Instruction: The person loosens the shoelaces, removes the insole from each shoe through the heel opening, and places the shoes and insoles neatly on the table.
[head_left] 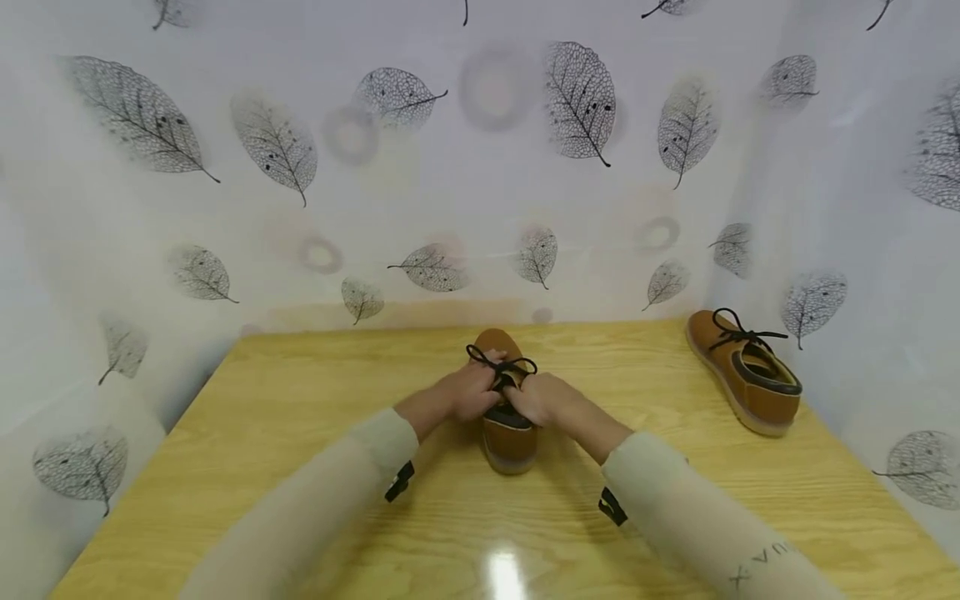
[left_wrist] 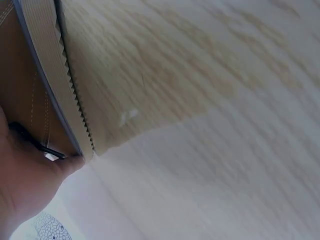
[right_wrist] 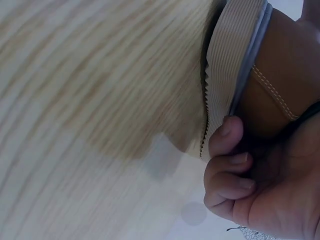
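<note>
A brown lace-up shoe (head_left: 511, 446) is at the middle of the table, toe away from me, its black laces (head_left: 512, 365) tied in a bow. My left hand (head_left: 471, 392) grips its left side near the laces. On the other side, my right hand (head_left: 545, 400) holds the shoe by the collar, thumb at the opening. In the left wrist view, a fingertip of the left hand (left_wrist: 35, 175) touches the edge of the ridged sole (left_wrist: 52, 65). Curled fingers of the right hand (right_wrist: 275, 185) lie against the shoe's side (right_wrist: 275, 75) in the right wrist view.
The matching brown shoe (head_left: 772, 406), also with a tied black bow, stands at the table's right edge. Yellow wood-grain table (head_left: 300, 400) surrounds the hands. A white curtain (head_left: 420, 183) with leaf prints hangs behind and at both sides.
</note>
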